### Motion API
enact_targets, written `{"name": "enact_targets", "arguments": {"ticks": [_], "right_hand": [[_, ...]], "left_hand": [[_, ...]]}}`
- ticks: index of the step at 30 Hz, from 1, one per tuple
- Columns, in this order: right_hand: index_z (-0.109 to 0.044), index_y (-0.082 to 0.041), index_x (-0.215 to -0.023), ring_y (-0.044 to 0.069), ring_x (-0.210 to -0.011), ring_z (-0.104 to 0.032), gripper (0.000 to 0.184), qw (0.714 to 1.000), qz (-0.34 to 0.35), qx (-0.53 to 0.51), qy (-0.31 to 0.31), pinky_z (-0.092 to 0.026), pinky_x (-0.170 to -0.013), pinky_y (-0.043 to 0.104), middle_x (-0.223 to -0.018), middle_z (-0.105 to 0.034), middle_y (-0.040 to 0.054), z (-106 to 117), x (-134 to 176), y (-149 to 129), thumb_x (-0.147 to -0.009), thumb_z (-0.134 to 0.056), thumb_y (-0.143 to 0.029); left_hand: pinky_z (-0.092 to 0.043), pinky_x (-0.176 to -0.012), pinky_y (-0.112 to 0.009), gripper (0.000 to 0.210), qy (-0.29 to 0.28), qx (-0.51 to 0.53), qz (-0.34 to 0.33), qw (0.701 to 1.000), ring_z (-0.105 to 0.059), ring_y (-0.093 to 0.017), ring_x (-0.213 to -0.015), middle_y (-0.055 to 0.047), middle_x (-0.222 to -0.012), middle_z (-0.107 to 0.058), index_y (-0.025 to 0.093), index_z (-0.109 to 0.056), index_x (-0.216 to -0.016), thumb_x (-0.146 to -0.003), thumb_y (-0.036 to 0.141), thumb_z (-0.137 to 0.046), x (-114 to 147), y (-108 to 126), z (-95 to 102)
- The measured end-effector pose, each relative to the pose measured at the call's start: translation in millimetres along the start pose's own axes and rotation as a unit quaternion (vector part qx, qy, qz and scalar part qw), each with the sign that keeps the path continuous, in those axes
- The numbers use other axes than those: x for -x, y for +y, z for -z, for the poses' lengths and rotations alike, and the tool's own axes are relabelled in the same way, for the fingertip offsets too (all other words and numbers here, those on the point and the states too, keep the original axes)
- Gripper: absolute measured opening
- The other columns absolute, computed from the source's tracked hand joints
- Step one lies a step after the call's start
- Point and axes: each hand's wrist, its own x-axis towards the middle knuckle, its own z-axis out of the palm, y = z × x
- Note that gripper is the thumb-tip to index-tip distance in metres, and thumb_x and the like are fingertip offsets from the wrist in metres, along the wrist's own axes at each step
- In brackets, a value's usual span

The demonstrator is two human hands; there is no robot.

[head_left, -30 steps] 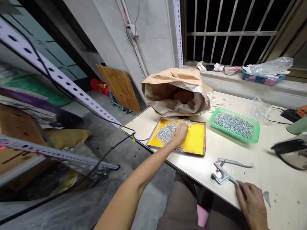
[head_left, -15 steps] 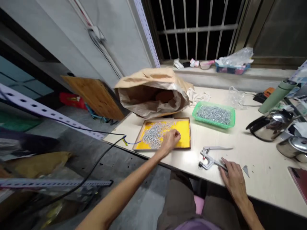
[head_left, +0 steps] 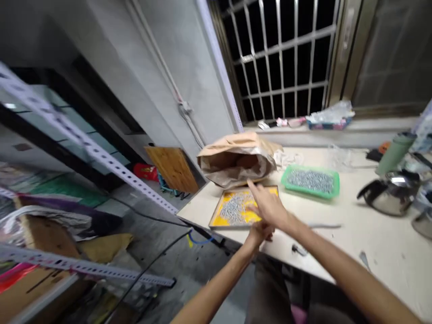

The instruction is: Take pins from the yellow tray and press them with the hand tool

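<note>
Yellow tray [head_left: 219,222]: metal pieces [head_left: 232,210] are heaped inside.
Right hand [head_left: 270,208]: just lifted from the pliers [head_left: 326,225], now held over the tray's right side, fingers spread.
Left hand [head_left: 258,233]: drawn back to the tray's near edge, fingers curled; any contents cannot be told.
Pliers: unheld, right of the tray; both hands seem freed for the pieces.

A metal kettle [head_left: 388,198] stands beside a green flask [head_left: 395,154] on the worktop [head_left: 381,236] near a barred window [head_left: 295,45], while a wooden board [head_left: 173,170] leans by the wall [head_left: 209,85], a red bundle [head_left: 146,172] next to it.
</note>
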Motion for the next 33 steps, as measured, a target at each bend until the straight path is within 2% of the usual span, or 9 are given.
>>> {"name": "enact_targets", "arguments": {"ticks": [2,3,4,6,8,12,15,22,33], "right_hand": [[-0.044,-0.007,-0.131,0.016,-0.091,-0.056,0.040,0.999,-0.017,0.029,0.015,-0.043,-0.081,0.031,-0.100,-0.052,0.0072,9,-20,9,-0.096,-0.029,-0.018],[-0.036,0.002,-0.133,0.014,-0.100,-0.053,0.050,0.999,-0.029,0.026,0.004,-0.037,-0.083,0.037,-0.103,-0.045,0.0064,10,-19,19,-0.094,-0.005,-0.007],[-0.028,0.007,-0.133,0.014,-0.106,-0.049,0.058,0.999,-0.044,0.026,-0.013,-0.033,-0.082,0.041,-0.105,-0.040,0.0062,11,-11,28,-0.089,0.008,0.000],[-0.040,-0.004,-0.132,0.015,-0.103,-0.050,0.043,0.997,-0.065,0.026,-0.044,-0.037,-0.087,0.036,-0.104,-0.046,0.0051,14,25,44,-0.098,-0.016,-0.015],[-0.053,-0.012,-0.121,0.017,-0.094,-0.052,0.030,0.993,-0.082,0.026,-0.076,-0.041,-0.083,0.030,-0.095,-0.053,0.0049,20,76,54,-0.096,-0.041,-0.024],[-0.060,-0.014,-0.113,0.020,-0.086,-0.050,0.024,0.980,-0.150,0.056,-0.116,-0.042,-0.076,0.031,-0.091,-0.059,0.0082,22,170,75,-0.093,-0.047,-0.021],[-0.060,-0.015,-0.114,0.022,-0.085,-0.049,0.025,0.976,-0.165,0.071,-0.123,-0.041,-0.072,0.032,-0.092,-0.060,0.0087,11,207,88,-0.093,-0.047,-0.023],[-0.059,-0.017,-0.112,0.023,-0.089,-0.046,0.023,0.972,-0.188,0.094,-0.102,-0.038,-0.073,0.033,-0.095,-0.060,0.0096,-13,220,89,-0.094,-0.045,-0.020],[-0.062,-0.018,-0.110,0.022,-0.087,-0.044,0.027,0.971,-0.216,0.066,-0.079,-0.037,-0.072,0.032,-0.095,-0.059,0.0090,-28,223,89,-0.093,-0.042,-0.012]], "left_hand": [[-0.050,-0.058,-0.025,0.029,-0.015,0.072,0.032,0.997,-0.055,-0.009,-0.057,-0.003,-0.067,-0.063,0.011,-0.067,-0.083,-0.073,0.038,-0.065,11,-4,-5.9],[-0.050,-0.058,-0.024,0.033,-0.017,0.128,0.040,0.991,-0.055,-0.009,-0.058,-0.003,-0.071,-0.064,0.010,-0.066,-0.087,-0.072,0.039,-0.067,15,-6,-8.9],[-0.049,-0.057,-0.022,0.037,-0.024,0.163,0.045,0.985,-0.054,-0.008,-0.058,-0.004,-0.073,-0.065,0.010,-0.066,-0.091,-0.069,0.041,-0.069,18,-9,-11.7],[-0.047,-0.055,-0.020,0.041,-0.036,0.197,0.067,0.977,-0.052,-0.007,-0.056,-0.003,-0.072,-0.065,0.009,-0.066,-0.089,-0.064,0.040,-0.073,21,-12,-17.4],[-0.046,-0.053,-0.019,0.037,-0.053,0.203,0.087,0.974,-0.051,-0.006,-0.055,-0.001,-0.068,-0.063,0.009,-0.066,-0.083,-0.061,0.037,-0.076,21,-12,-24.1],[-0.043,-0.050,-0.018,0.026,-0.076,0.188,0.079,0.976,-0.050,-0.006,-0.051,0.000,-0.059,-0.060,0.009,-0.064,-0.072,-0.061,0.031,-0.074,13,-2,-42.8],[-0.038,-0.045,-0.016,0.022,-0.098,0.131,0.057,0.985,-0.045,-0.005,-0.045,0.003,-0.050,-0.053,0.010,-0.064,-0.069,-0.065,0.030,-0.071,3,4,-56.6],[-0.030,-0.043,-0.017,0.021,-0.102,-0.010,0.028,0.994,-0.039,-0.004,-0.042,0.006,-0.047,-0.048,0.009,-0.067,-0.069,-0.067,0.030,-0.069,-7,10,-65.9],[-0.026,-0.040,-0.019,0.020,-0.123,-0.127,0.073,0.982,-0.038,-0.006,-0.037,0.007,-0.037,-0.043,0.013,-0.064,-0.057,-0.068,0.029,-0.070,-13,20,-67.8]]}}
